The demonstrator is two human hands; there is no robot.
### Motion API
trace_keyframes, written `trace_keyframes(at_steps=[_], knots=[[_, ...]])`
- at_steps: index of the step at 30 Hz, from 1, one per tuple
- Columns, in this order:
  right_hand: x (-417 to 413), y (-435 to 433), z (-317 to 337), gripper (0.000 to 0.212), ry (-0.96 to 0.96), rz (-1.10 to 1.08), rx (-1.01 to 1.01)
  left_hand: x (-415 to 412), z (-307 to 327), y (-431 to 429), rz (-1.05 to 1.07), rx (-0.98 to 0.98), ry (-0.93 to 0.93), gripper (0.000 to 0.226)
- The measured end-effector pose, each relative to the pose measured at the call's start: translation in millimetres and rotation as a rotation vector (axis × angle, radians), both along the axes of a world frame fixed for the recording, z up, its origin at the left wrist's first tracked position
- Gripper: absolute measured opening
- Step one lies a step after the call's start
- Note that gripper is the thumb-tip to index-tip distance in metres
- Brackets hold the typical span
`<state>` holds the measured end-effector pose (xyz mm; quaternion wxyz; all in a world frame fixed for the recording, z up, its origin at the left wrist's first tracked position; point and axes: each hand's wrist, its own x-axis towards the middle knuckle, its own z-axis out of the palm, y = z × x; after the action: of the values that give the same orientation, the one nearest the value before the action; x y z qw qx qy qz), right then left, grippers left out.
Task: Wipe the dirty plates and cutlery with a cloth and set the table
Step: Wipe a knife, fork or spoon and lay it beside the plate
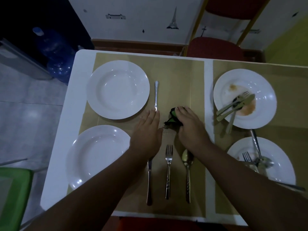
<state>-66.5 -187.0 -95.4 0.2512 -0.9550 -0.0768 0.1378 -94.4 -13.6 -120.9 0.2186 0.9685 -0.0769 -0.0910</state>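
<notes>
Head view: the right hand (188, 124) is curled over the black-green cloth (172, 118), gripped mid-table on the placemat (180, 72). The left hand (148, 129) is laid flat and released, fingertips touching a utensil (156, 95) at 12 o'clock. A soiled plate (263, 84) bearing cutlery (233, 107) is noted at 3 o'clock, and a clean plate (116, 90) at 10 o'clock.

The desk (56, 172) is white under tan woven placemats (180, 77). The plate at 10 o'clock (116, 89) and the plate at 8 o'clock (93, 157) are plain white; the plate at 2 o'clock (263, 84) is white with orange-brown smears. The cloth (172, 116) is green and black, the fork (168, 164) silver, the chair (215, 47) at 1 o'clock red.
</notes>
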Motion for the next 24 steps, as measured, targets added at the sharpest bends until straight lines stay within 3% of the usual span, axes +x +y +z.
trace_keyframes(at_steps=[6,11,18,24], knots=[[-51.6,-43.3,30.8,0.068,-0.136,-0.007,0.046,-34.0,30.1,-37.8,-0.063,-0.029,0.003,0.064],[-98.7,-108.5,28.8,0.068,-0.136,-0.082,0.075,-74.7,47.9,-106.0,-0.09,-0.102,0.007,0.054],[-145.7,-205.9,24.5,0.067,-0.125,-0.076,0.097,-124.4,41.9,-204.6,-0.117,-0.047,-0.09,0.043],[-174.4,-274.8,25.2,0.062,-0.109,-0.153,0.096,-109.6,43.2,-258.4,-0.11,0.069,-0.129,0.027]])
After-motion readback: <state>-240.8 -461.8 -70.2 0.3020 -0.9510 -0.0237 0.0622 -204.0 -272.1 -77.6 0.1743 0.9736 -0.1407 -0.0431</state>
